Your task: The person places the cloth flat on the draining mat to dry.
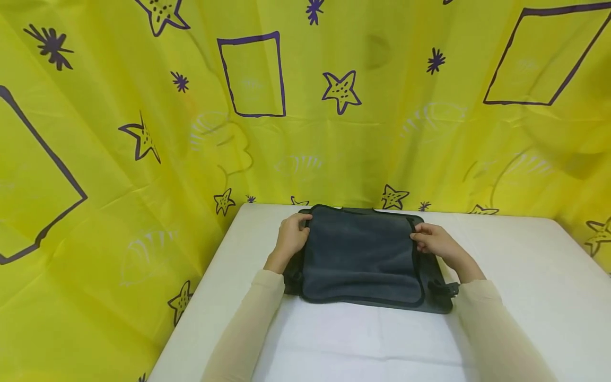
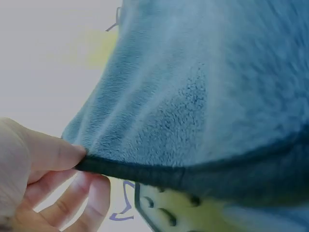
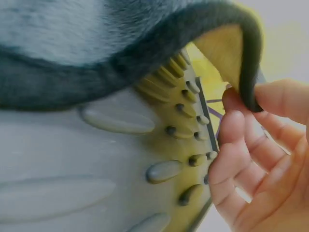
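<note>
A dark blue-grey fleece cloth [image 1: 360, 249] with black edging lies spread over a dark, flat plastic board [image 1: 440, 303]. My left hand [image 1: 290, 237] pinches the cloth's left edge near its far corner between thumb and fingers. At the opposite side my right hand [image 1: 435, 243] pinches the right edge. In the left wrist view the edging [image 2: 133, 170] passes under the thumb, with soft pile above it. The right wrist view shows the cloth's rim raised above the board, baring rounded ridges and knobs [image 3: 164, 171]. Most of the board is hidden under the cloth.
The board rests near the far edge of a white table [image 1: 515, 254]. A black clip-like piece [image 1: 444, 288] sticks out at its right side. Behind and to the left hangs a yellow curtain [image 1: 305, 143] with purple stars and rectangles.
</note>
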`<state>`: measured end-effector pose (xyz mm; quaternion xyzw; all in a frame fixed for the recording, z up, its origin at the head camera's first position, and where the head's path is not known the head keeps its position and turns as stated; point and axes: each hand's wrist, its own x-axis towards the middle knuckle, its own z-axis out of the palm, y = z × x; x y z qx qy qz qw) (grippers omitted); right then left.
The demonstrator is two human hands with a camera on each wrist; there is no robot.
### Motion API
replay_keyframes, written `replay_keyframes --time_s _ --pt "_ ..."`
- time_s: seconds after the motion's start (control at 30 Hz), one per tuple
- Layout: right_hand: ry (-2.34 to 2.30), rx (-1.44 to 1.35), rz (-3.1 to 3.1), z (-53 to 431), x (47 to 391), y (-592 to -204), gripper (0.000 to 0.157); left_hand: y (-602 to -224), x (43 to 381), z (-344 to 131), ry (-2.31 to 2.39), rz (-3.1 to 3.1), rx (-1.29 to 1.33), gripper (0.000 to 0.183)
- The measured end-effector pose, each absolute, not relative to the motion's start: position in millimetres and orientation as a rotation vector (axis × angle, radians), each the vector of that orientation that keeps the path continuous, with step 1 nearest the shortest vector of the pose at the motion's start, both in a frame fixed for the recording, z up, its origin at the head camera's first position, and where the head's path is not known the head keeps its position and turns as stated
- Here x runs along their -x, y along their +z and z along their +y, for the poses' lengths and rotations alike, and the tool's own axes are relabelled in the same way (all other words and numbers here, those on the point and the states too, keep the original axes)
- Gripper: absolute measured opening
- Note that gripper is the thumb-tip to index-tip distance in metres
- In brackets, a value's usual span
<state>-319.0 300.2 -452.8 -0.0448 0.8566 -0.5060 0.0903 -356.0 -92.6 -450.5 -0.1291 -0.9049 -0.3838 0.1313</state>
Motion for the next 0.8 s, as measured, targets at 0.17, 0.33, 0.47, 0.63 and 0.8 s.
replay_keyframes --time_s 0.17,0.33,0.47,0.63,0.8 --pt "-1.516 0.115 2.581 299.5 328.7 -449.1 0.026 -445.9 367.3 -90.7 -1.071 -2.631 0.411 0.037" --pt "-1.531 0.113 2.598 293.9 336.5 -449.1 0.030 -447.9 377.5 -89.2 -1.030 -2.626 0.419 0.037" --pt "-1.488 0.079 2.618 291.4 343.7 -451.1 0.031 -451.0 385.4 -87.7 -1.024 -2.697 0.397 0.038" --pt "-1.365 0.025 2.588 291.4 351.9 -452.2 0.034 -456.7 393.8 -87.7 -1.103 -2.875 0.399 0.035" --pt "-1.377 -0.030 2.566 292.5 358.2 -451.9 0.046 -462.0 401.0 -86.7 -1.280 -2.928 0.385 0.037"
